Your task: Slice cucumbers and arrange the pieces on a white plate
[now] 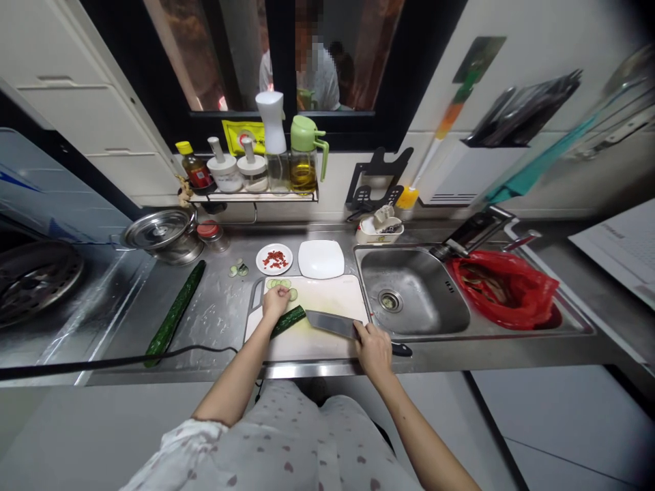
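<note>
Cucumber piece [289, 320]: lying slantwise on the board, near end partly behind the left forearm; cut end just beside the knife tip.
Right hand [373, 346]: wrapped round the knife handle, fingers closed.
Knife [332, 323]: wide blade over the board, tip pointing left toward the cucumber piece (black handle end pokes out right of the hand).
Board [327, 349]: white, grey handle on its left side, flat on the steel counter.
Whole cucumber [177, 312]: on the counter left of the board, angled; a black cord [127, 357] passes across its near end.
Left hand [277, 301]: fingers bunched at the slices (can't tell whether it pinches one).
Slices [279, 282]: thin rounds near the board's far left corner.
Sink [417, 293]: right of the board, drain showing.
Red bag [532, 290]: mouth open, right of the sink basin.
Trimmings [238, 269]: small bits on bare counter, left of the plates.
Plates: round one [260, 261] with red chopped bits; squarish white one [321, 259] just beside it.
Pot [179, 252]: steel, lidded, far left; red-lidded jar [208, 230] near it.
Shelf [256, 197]: seasoning bottles and jars, below the window.
</note>
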Tool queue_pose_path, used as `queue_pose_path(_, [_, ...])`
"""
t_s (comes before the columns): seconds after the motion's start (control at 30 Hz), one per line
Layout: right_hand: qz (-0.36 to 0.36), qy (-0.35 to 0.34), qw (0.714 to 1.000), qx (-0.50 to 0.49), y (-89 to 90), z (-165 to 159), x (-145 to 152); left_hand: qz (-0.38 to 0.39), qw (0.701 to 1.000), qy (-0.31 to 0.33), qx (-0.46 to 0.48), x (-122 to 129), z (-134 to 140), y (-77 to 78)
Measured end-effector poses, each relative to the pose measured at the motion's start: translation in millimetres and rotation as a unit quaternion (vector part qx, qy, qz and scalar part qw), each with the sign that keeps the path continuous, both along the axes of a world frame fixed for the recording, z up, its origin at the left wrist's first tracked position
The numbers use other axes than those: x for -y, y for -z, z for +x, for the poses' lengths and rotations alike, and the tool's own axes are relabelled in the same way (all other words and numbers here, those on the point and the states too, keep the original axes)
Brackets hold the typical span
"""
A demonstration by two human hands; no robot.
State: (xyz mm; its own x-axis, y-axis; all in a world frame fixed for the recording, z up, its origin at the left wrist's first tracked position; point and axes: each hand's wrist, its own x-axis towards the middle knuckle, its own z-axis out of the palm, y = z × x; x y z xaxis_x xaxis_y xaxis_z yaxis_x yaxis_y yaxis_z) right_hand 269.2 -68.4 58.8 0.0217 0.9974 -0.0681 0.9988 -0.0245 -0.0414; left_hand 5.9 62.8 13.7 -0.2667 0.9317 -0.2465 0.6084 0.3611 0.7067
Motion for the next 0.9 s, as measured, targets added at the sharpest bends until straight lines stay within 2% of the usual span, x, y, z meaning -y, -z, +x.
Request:
queue_pose_path(0.23, [-0.013,0.007,1.000,-0.006,-3.1,0,1,-0.014,1.000,-0.022,0.009,-19,1,3.2])
queue_pose_path(0.37, [-0.018,0.010,1.000,-0.006,-1.7,-1,2,-0.023,0.999,-0.025,-0.028,-25,4,4.0])
queue_pose_path(0.67, [-0.032,0.015,0.999,-0.013,-1.1,-3,3,-0.002,0.993,0.008,-0.120,-35,5,4.2])
queue_pose_path(0.9, [-0.034,0.018,0.999,-0.013,-1.0,-2,3,0.011,0.987,0.041,-0.157,-36,5,7.4])
